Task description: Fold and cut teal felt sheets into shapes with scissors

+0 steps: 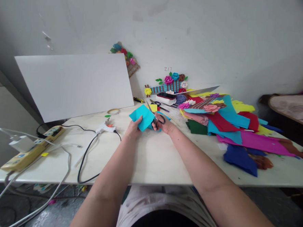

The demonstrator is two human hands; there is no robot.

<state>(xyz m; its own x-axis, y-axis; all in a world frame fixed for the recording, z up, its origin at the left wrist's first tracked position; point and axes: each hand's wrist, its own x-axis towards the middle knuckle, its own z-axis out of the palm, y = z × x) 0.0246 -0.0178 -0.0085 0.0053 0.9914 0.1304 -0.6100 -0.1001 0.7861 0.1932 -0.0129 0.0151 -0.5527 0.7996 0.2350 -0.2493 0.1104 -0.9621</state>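
Observation:
Pinched between the fingers of my left hand (134, 127) is a turquoise sheet (143, 115), raised a little over the table; whether it is paper or felt I cannot tell. My right hand (164, 125) grips a pair of scissors (161, 119) by the dark handles. The blades point up and left, by the right edge of the sheet. More turquoise material shows behind and beneath my right hand. A small yellow piece (153, 107) lies just behind the sheet.
Coloured sheets and crafted flowers pile up at right (225, 118). A glue gun (105, 127) with its cable, a tape roll (113, 111) and a power strip (33, 148) lie at left. A white board (76, 85) leans on the wall. A phone (166, 95) rests on a box.

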